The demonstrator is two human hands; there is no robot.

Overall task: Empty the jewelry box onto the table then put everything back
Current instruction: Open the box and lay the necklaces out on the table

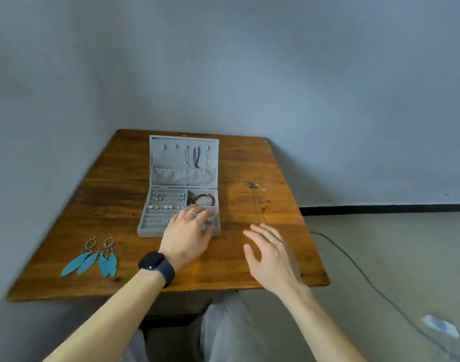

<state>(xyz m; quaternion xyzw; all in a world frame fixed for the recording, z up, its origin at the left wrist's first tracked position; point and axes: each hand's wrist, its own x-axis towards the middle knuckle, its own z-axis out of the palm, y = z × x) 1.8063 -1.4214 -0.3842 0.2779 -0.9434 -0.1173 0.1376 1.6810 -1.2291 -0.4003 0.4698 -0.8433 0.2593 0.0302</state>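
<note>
A grey jewelry box (155,202) lies open on the wooden table (119,194), its lid (169,155) flat behind it with necklaces (196,157) hanging inside. Small earrings (159,197) sit in the ring rows, and a red bead bracelet (201,198) fills the back right compartment. My left hand (188,235), wearing a ring and a dark watch, reaches into the front right compartment, fingers curled down; what they touch is hidden. My right hand (269,253) hovers open over the table right of the box. Two blue feather earrings (93,258) lie at the front left.
The table stands in a corner between grey walls. A knot and crack (253,185) mark the wood right of the box. A dark cable (359,270) runs over the floor at right, near a pale scrap (440,325). My grey-trousered legs (223,330) are below the table's front edge.
</note>
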